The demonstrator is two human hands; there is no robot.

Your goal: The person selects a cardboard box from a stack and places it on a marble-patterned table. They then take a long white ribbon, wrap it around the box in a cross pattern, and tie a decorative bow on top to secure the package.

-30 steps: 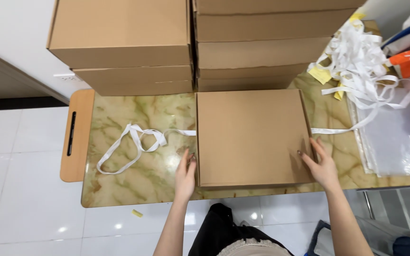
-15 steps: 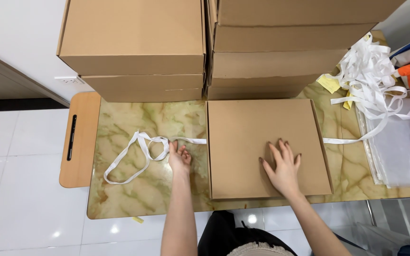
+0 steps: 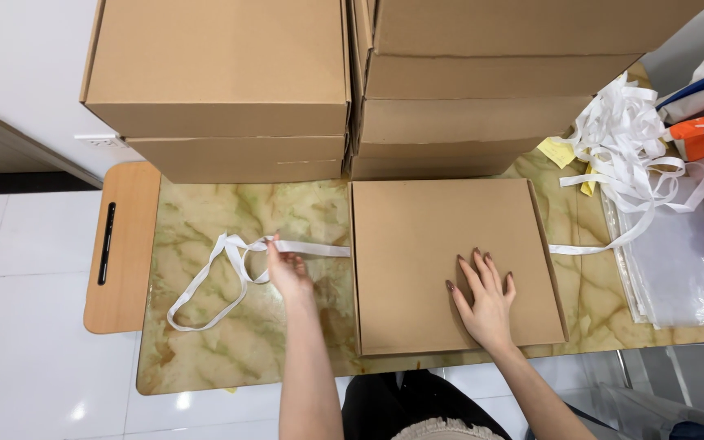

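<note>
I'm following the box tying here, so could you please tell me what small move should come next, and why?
Probably lift the ribbon's free length up over the flat cardboard box. The left hand pinches the white ribbon, which runs under the box and out its far side, while the right hand lies flat on the lid.

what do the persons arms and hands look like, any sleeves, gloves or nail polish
Both forearms are bare, with no sleeves, gloves, watch or bracelets in view. The right hand has long nails painted dark, brownish red. The left hand is bare too; its nails cannot be made out.
</note>
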